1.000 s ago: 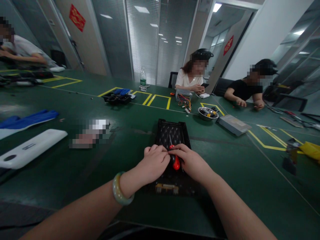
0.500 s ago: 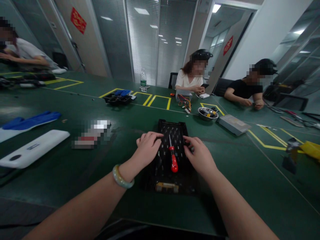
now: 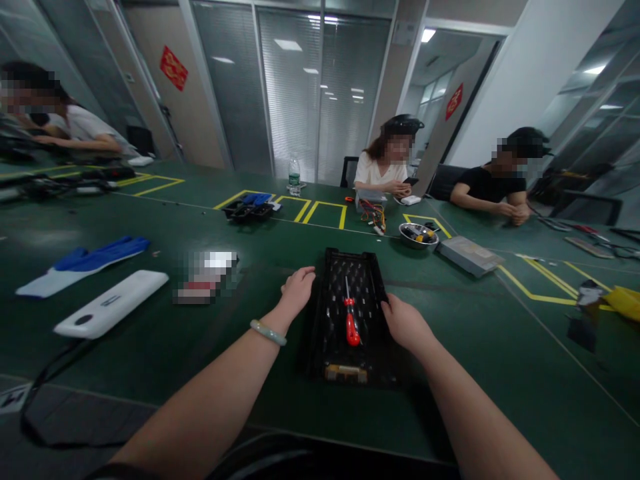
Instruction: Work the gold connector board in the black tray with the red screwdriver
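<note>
A black rectangular tray-like case lies on the green table in front of me, with small light marks over its dark inside. In it rests a screwdriver with a red handle, its shaft pointing away from me. Near the case's bottom end is a brownish strip. My left hand is just left of the case, fingers close together and pointing forward; whether it touches the case is unclear. My right hand is at the right edge, thumb on the rim, its other fingers hidden behind the side.
To the left lie a white device, a blue and white glove and a blurred-out object. Beyond the case are a metal bowl, a grey metal box and a black tray. Several people sit around.
My left hand has moved off the case's inner area to its left side. My right hand has shifted down onto the right edge. The view has shifted slightly.
</note>
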Tool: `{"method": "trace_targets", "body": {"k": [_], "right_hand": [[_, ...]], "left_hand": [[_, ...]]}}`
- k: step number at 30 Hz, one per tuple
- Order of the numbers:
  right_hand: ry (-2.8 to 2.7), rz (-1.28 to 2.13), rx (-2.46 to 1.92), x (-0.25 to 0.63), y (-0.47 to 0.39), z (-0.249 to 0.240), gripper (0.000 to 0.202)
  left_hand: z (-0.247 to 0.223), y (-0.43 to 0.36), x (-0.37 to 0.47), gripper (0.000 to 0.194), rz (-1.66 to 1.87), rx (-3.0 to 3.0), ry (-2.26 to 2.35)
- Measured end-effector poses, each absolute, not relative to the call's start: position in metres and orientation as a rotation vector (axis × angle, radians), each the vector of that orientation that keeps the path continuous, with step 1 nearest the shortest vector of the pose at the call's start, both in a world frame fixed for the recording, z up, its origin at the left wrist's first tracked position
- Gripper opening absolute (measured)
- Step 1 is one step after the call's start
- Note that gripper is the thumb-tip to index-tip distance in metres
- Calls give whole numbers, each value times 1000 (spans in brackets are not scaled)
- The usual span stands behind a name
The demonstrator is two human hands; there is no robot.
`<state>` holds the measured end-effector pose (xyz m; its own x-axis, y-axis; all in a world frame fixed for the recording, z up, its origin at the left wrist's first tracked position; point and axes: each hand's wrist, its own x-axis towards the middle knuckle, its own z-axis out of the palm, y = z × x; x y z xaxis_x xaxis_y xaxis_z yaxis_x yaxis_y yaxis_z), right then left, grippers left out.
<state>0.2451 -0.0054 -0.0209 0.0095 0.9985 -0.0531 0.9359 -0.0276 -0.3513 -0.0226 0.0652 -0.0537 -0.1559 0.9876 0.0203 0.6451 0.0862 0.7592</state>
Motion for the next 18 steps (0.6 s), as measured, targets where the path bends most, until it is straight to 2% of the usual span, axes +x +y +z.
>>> {"method": "trace_targets", "body": {"k": [4,10,18], "right_hand": [[-2031,440,-2072,246,-6,-16,34],[-2011,467,-2077,269,-11,2,37],[-1708,372,-2208,391,-42,18,29]], "left_hand": [[-51,63,-23,41,895,1583,1816],[-48,60,-25,40,893,1572,1787],[-46,55,-25,44,853,1606,1746]]}}
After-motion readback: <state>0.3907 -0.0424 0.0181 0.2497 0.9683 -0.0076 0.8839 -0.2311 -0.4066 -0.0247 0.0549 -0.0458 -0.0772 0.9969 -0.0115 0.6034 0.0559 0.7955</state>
